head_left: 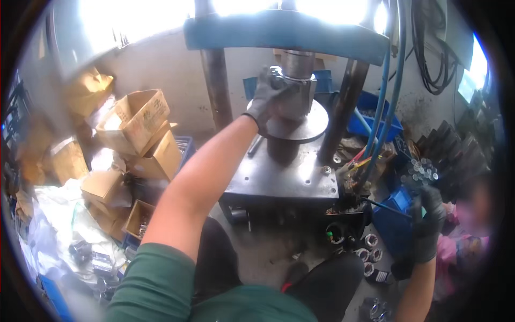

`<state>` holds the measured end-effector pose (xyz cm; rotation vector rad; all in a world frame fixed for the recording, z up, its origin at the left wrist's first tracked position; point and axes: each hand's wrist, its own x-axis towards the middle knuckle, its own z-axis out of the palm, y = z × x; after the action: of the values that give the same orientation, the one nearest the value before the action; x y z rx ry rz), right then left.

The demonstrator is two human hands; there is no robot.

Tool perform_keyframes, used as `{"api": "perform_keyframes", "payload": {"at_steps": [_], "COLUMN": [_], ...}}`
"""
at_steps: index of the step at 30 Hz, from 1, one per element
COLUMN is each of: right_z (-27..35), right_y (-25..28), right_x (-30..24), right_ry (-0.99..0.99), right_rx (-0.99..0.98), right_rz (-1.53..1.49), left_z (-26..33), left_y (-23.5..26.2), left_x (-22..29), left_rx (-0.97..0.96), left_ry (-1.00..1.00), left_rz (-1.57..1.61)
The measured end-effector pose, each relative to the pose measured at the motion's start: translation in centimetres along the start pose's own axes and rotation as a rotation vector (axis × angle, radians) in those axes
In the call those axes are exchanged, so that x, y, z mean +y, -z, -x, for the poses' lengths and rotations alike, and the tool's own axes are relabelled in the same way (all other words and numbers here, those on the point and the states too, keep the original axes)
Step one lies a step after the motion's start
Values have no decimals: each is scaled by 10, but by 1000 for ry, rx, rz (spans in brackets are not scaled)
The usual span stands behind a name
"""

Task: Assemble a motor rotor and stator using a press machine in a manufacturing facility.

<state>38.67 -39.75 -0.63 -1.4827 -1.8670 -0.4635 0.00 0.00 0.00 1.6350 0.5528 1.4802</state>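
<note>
My left hand (263, 100), in a dark grey glove, reaches forward to the press. Its fingers are closed at the left of a small shiny metal part (276, 70), beside the upper edge of a metal die block (296, 102). The block stands on a round steel plate (316, 126), right under the press ram (298, 64). Low on the right, my gloved right hand (428, 217) is raised beside a blue bin (394, 222). Blur smears its fingers, and whether it holds anything does not show. Several small round metal pieces (422, 170) lie just beyond it.
Blue hoses (383, 107) hang right of the press table (268, 174). Cardboard boxes (134, 121) are stacked on the left near white plastic sheeting (67, 220). Several metal rings (370, 240) lie on the floor. A person in pink (456, 249) is close by my right arm.
</note>
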Motion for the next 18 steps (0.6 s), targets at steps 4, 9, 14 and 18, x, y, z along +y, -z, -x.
{"api": "perform_keyframes", "payload": {"at_steps": [4, 9, 14, 18], "right_z": [-59, -92, -61, 20], "right_y": [-7, -15, 3, 29], "right_x": [5, 22, -1, -45], "right_ry": [-110, -181, -205, -386], "right_rx": [223, 242, 74, -257], "right_rz": [87, -96, 50, -57], "left_z": [21, 19, 20, 13], "left_y": [-1, 3, 4, 5], "left_x": [18, 18, 13, 3], "left_rx": [46, 102, 121, 129], "left_ry": [208, 304, 200, 115], "left_rz": [141, 122, 75, 15]}}
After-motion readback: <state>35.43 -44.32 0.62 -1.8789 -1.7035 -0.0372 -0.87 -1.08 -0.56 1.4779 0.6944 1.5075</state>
